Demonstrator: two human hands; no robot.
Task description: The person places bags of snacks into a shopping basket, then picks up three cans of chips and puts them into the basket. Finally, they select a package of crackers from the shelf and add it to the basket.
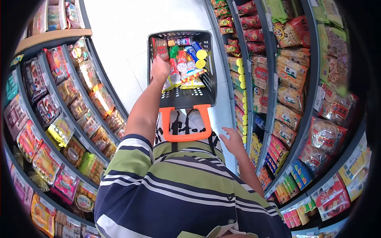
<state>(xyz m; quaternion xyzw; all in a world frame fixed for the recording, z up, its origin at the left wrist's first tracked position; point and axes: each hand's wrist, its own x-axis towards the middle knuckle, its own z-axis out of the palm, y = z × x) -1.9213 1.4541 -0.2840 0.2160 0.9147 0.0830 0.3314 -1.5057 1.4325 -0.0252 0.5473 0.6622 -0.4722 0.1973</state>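
A black shopping basket with an orange handle stands in front of my body. My left hand reaches into its left side, fingers closed at the lower end of a red snack package; the fingertips are partly hidden. Beside it in the basket lie red canisters, blue canisters with yellow lids, a purple-and-orange tube and a yellow bag. My right hand is low at my right side, fingers apart and holding nothing, near the right shelf.
Shelves of packaged snacks curve along the left. On the right, shelves hold bagged crackers, red packets and yellow-lidded canisters. A pale tiled floor runs between them.
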